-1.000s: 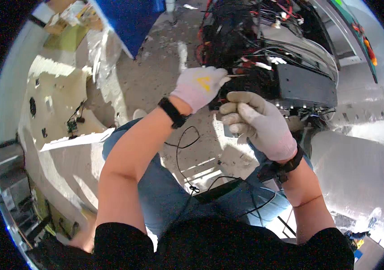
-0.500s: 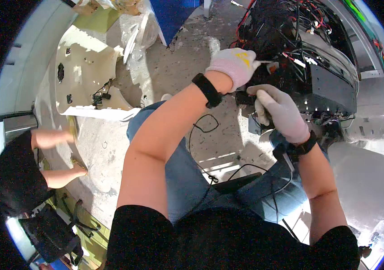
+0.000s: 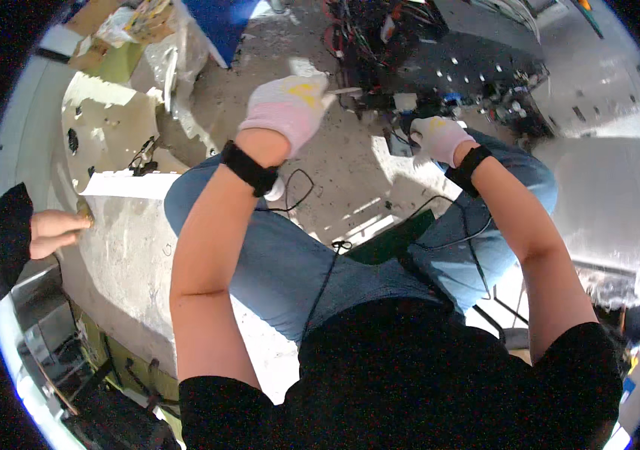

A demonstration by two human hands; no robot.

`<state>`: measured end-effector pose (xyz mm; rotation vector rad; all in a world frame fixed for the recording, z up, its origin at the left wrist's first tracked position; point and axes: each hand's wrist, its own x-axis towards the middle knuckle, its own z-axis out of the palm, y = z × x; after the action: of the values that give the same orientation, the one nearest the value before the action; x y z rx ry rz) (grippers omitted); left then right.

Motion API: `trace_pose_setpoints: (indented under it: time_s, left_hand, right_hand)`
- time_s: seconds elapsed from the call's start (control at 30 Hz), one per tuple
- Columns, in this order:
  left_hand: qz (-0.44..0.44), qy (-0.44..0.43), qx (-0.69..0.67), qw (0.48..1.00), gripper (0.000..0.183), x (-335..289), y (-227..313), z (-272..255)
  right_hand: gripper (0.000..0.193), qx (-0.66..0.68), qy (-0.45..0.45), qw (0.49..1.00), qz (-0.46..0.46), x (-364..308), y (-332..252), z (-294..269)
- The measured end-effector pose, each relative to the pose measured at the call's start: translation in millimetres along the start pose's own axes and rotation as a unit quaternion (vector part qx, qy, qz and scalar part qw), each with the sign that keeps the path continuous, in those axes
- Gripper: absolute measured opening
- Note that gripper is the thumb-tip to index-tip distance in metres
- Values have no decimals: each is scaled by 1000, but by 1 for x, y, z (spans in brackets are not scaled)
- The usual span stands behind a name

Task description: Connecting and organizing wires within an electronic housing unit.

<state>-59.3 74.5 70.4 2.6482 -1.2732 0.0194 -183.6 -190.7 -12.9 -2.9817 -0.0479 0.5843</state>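
My left hand (image 3: 288,112), in a white and pink knit glove, is closed in the air left of the black equipment. A thin pale stick-like piece (image 3: 347,91) juts from its fingers toward the equipment; its kind is unclear. My right hand (image 3: 440,140), gloved too, is over my right knee by the equipment's near edge. Its fingers are curled, and whatever they hold is hidden. In front of both hands stands the black equipment housing (image 3: 477,56), with a tangle of black and red wires (image 3: 369,34) on its left and small connectors along its near edge.
A cream-coloured panel (image 3: 106,139) lies on the floor at left, near plastic wrapping and cardboard (image 3: 151,21). Another person's arms (image 3: 54,229) show at the far left. A black cord (image 3: 327,281) runs across my lap. Silver sheeting (image 3: 605,180) fills the right side.
My left hand has drawn left, away from the wires, with the thin piece still in it. My right hand has lowered toward my knee. The whole view has shifted.
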Motion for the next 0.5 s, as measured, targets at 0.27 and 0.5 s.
trace_pose_setpoints:
  time_s: [0.27, 0.5]
  left_hand:
    - [33, -9, -39, 999, 31, 18, -8, 16]
    - [-2, -56, -79, 995, 35, 38, -31, 46]
  right_hand:
    - [25, 47, -46, 996, -53, -17, 7, 40]
    - [31, 331, -132, 934, 30, 26, 25, 82]
